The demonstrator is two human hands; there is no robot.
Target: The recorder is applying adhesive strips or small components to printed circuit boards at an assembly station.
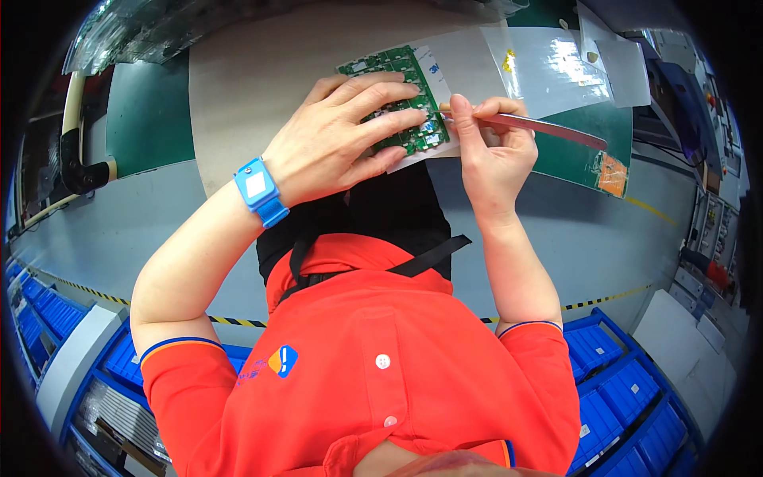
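My left hand (334, 131) lies with its fingers spread over a green circuit board (397, 58) and covers part of it. A blue wrist strap (258, 191) is round that wrist. At the board's right edge, my right hand (499, 163) pinches a pair of metal tweezers (556, 132) between thumb and fingers. Their tips point left to the board's edge; whether they touch it or grip anything is too small to tell. A white printed sheet (433, 70) lies under the board and shows along its right side.
Brown board (238, 95) covers much of the green table mat (151, 119). Clear plastic sheets (548, 67) with small yellow pieces (509, 60) lie at the far right. Orange tape (612, 173) marks the mat's right corner. Plastic wrapping (135, 36) is at the far left. Blue bins (628, 393) stand behind me.
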